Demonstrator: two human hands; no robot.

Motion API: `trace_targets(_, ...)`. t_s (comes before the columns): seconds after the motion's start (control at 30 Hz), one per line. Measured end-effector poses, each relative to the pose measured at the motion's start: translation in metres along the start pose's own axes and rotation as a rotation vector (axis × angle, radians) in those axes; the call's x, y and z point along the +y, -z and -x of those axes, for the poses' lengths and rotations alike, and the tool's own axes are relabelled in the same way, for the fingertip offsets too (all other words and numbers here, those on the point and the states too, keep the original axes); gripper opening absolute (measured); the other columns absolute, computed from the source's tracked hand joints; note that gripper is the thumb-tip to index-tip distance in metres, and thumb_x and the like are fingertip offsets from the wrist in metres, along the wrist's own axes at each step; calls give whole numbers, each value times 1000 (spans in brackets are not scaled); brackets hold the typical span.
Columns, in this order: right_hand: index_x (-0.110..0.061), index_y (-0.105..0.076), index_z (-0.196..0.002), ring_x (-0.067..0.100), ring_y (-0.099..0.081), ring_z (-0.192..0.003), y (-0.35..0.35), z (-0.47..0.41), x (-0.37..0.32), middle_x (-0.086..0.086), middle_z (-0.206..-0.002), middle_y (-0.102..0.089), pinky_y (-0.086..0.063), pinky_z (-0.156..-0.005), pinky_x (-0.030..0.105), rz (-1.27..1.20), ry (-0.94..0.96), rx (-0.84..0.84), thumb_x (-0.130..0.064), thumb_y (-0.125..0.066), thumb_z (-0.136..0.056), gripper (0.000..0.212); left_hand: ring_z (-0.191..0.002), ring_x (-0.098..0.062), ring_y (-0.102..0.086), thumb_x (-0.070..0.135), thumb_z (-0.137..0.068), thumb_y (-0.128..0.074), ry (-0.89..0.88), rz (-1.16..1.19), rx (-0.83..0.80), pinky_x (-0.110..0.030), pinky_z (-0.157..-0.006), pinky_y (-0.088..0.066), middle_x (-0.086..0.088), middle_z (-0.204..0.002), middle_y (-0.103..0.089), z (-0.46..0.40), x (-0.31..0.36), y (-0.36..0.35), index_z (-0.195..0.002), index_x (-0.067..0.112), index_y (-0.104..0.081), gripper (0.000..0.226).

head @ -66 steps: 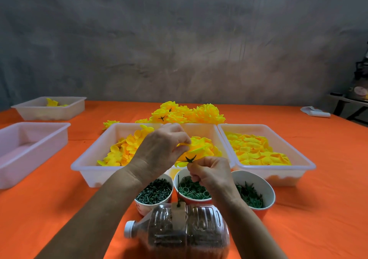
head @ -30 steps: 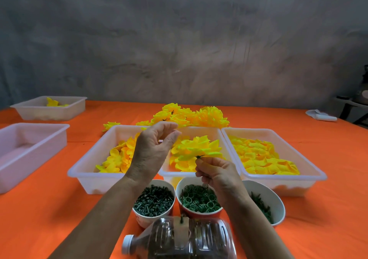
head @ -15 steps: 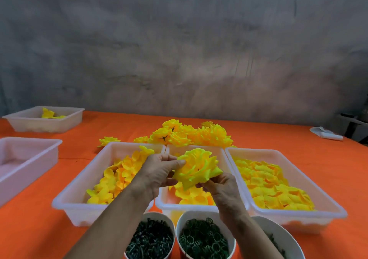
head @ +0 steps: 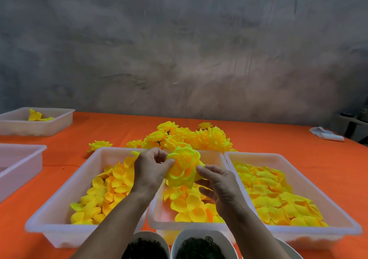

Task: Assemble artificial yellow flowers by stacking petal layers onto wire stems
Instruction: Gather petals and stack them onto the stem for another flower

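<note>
flower (head: 184, 166) now face-up, seemingly fuller

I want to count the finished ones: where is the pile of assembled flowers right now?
In the head view, the pile of assembled flowers lies on the orange table, centre, just behind the middle petal tray and beyond both hands.

Yellow flower (head: 184, 169); orange tablecloth (head: 59, 159); white trays (head: 59, 209); grey wall (head: 179, 49).
</note>
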State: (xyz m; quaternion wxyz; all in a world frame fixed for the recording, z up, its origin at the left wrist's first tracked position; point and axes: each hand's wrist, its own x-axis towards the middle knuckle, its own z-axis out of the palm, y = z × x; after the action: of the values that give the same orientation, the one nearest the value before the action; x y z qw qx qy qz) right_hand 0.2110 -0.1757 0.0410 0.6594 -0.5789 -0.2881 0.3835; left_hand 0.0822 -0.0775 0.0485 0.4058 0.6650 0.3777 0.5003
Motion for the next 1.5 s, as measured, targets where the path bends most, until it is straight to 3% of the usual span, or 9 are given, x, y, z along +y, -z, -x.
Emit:
trace_targets(0.07,-13,-66,-83,10,-68,-60,-1,-8,0,1,-68,-72,-43,-63,29,33,3,11,-17,-70,-81,6,-67,-20,-55,9,-76,-76,2,47,-10,-42,-67,-53,-7,-66,-61,-5,-4,-4,-66,13,-61,19)
trace_targets(0.13,-10,-65,-83,13,-69,-60,-2,-19,0,4,-69,-72,-44,-60,28,31,-3,30,-13,-67,-84,3,-70,-27,-58,21,-81,-73,20,114,-12,-48,-69,-53,-14,-72,-65,-10,-9,-6,-72,9,-63,18)
trace_targets(0.2,-6,-64,-88,15,-69,-59,0,-31,0,8,-72,-72,-46,-53,25,-39,-35,73,-10,-67,-83,7,-70,-27,-59,29,-87,-65,45,118,39,-50,-71,-53,-10,-71,-65,-17,-16,-9,-76,9,-64,23)
trace_targets(0.37,-14,-57,-78,19,-60,-67,1,-64,-8,3,-68,-68,-39,-52,26,-305,-115,184,-6,-66,-82,13,-74,-33,-62,11,-89,-59,118,40,144,-50,-72,-55,-10,-72,-67,-36,-36,-17,-70,10,-64,21)
trace_targets(0.6,-15,-54,-83,11,-48,-59,1,-107,-34,2,-72,-53,-37,-34,11,-501,-131,225,-9,-63,-87,11,-71,-29,-65,8,-88,-58,128,-35,172,-45,-70,-56,-9,-70,-68,-56,-59,-23,-65,12,-64,23)
trace_targets(0.87,-11,-57,-83,11,-54,-59,-53,-133,-42,4,-74,-60,-38,-35,12,-336,-192,47,-9,-66,-85,9,-57,-15,-60,9,-90,-58,204,13,178,-35,-67,-54,-6,-72,-68,-60,-71,-23,-71,11,-65,20)
trace_targets(1.1,-9,-53,-78,9,-53,-52,-109,-153,-36,4,-67,-55,-36,-34,12,-288,-248,-29,-8,-65,-86,15,-59,-18,-63,9,-89,-58,268,37,198,-36,-70,-56,-3,-67,-68,-60,-74,-19,-62,21,-60,30)
trace_targets(1.23,-8,-52,-77,9,-54,-48,-123,-160,-28,5,-65,-54,-39,-35,12,-221,-268,-48,-8,-61,-89,16,-58,-11,-62,12,-90,-58,269,-9,194,-31,-66,-54,-1,-69,-69,-59,-75,-19,-64,20,-61,27)
trace_targets(1.5,-3,-51,-79,15,-57,-56,-129,-164,-15,11,-68,-58,-43,-36,15,-168,-313,-5,-6,-58,-91,14,-75,-20,-67,18,-91,-57,250,-59,164,-35,-73,-56,-6,-80,-72,-58,-73,-20,-77,12,-67,18)
